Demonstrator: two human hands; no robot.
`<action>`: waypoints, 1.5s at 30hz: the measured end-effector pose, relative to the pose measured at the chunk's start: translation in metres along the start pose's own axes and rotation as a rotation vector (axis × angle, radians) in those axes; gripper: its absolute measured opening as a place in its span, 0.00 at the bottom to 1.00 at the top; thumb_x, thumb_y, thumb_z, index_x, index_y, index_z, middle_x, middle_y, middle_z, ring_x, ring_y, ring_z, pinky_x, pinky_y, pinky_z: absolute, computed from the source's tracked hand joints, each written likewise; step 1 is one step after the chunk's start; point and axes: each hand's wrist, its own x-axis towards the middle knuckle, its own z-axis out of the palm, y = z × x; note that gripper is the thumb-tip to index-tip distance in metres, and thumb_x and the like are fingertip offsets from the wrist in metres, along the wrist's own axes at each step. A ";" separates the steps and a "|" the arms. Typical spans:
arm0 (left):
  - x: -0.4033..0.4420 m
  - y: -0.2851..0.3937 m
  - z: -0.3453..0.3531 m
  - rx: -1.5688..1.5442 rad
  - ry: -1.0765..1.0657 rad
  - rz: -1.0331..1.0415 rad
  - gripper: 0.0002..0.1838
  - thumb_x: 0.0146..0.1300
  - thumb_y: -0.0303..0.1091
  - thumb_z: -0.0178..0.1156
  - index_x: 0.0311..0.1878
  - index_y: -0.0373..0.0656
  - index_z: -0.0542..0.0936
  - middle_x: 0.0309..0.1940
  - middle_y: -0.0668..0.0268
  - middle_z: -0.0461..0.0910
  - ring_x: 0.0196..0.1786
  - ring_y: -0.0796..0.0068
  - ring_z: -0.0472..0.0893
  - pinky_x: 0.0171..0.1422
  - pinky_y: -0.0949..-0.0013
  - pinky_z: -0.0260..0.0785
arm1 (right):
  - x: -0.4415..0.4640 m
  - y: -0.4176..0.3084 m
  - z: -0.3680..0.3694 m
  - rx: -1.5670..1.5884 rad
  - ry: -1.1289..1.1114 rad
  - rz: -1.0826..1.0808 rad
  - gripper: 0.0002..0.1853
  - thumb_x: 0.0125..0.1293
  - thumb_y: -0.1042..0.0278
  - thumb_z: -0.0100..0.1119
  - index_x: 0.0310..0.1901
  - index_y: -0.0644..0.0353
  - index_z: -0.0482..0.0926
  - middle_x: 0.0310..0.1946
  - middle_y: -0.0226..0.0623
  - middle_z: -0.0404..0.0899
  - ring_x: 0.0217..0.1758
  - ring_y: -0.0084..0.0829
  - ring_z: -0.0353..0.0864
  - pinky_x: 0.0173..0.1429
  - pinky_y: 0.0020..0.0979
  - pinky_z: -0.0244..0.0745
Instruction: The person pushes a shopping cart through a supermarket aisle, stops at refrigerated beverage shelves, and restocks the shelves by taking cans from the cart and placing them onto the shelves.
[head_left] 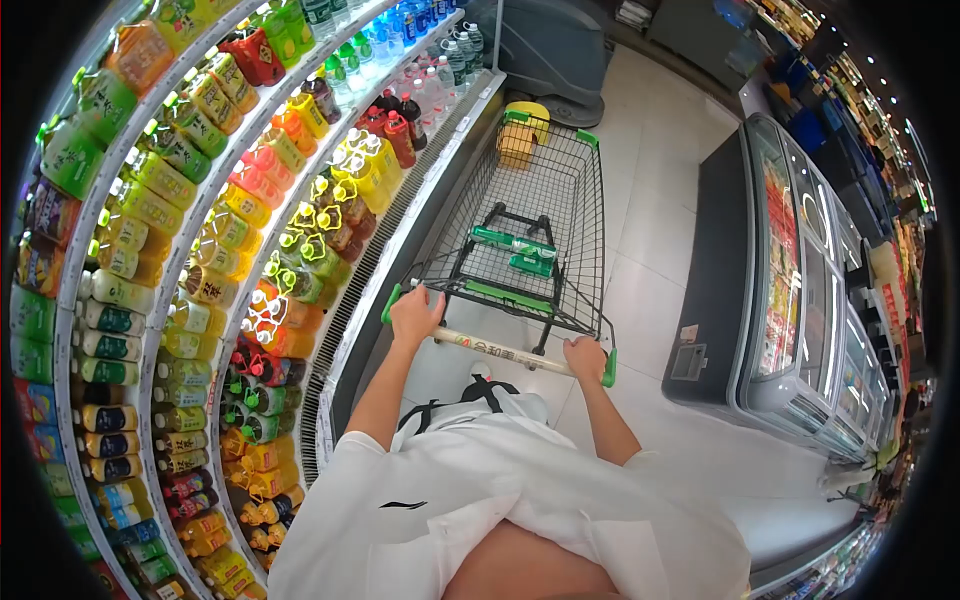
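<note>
My left hand [416, 314] is wrapped round the left end of the shopping cart's handle [500, 349]. At the handle's right end my right hand [586, 358] grips it in the same way. Ahead of both hands stretches the wire cart [575, 220] with green corner pieces. Two green packages lie in the cart: a long one [505, 240] and, just below it, a shorter one [532, 264]. A yellow object [517, 142] shows at the cart's far end; whether it is inside or beyond the wires I cannot tell.
Lit shelves of bottled drinks [330, 220] curve along the left, close to the cart. A glass-topped freezer [700, 290] stands on the right. Beyond the cart is a large dark grey machine [555, 60]. Pale floor tiles [640, 190] run between cart and freezer.
</note>
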 end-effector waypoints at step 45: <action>0.409 0.101 0.160 0.700 -1.232 1.185 0.30 0.45 0.63 0.71 0.45 0.50 0.87 0.49 0.64 0.86 0.52 0.65 0.85 0.54 0.62 0.73 | 0.117 -0.182 0.031 0.491 -0.591 0.460 0.35 0.38 0.31 0.74 0.42 0.53 0.87 0.36 0.32 0.87 0.49 0.35 0.83 0.57 0.34 0.74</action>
